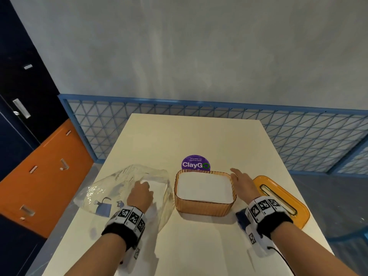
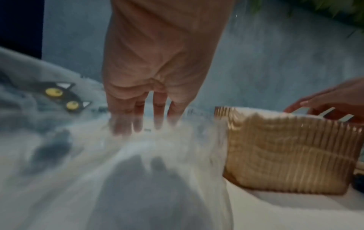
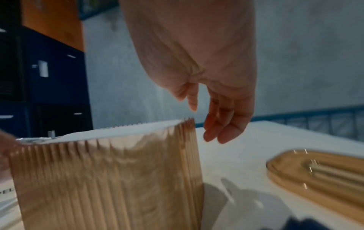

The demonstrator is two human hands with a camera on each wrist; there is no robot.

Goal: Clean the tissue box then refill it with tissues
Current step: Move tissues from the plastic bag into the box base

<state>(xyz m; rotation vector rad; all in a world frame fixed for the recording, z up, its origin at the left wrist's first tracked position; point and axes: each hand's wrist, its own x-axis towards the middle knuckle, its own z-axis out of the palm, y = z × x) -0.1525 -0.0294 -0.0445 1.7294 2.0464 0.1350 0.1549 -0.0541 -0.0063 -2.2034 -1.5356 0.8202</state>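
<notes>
Head view: the ribbed amber plastic tissue box (image 1: 205, 204) sits mid-bench, white tissues (image 1: 204, 188) inside, its slotted amber lid (image 1: 282, 200) at 3 o'clock. The right hand (image 1: 244, 184), fingers apart and empty, is nearer the lid. Left wrist view: the left hand (image 2: 149, 77) reaches into the clear plastic tissue bag (image 2: 59, 124); blur hides its fingertips, so its grip is unclear. Right wrist view: relaxed fingers (image 3: 222, 124) hover just beside the box's rim.

head: bright, edges bowed | wrists: dim, motion-blurred
</notes>
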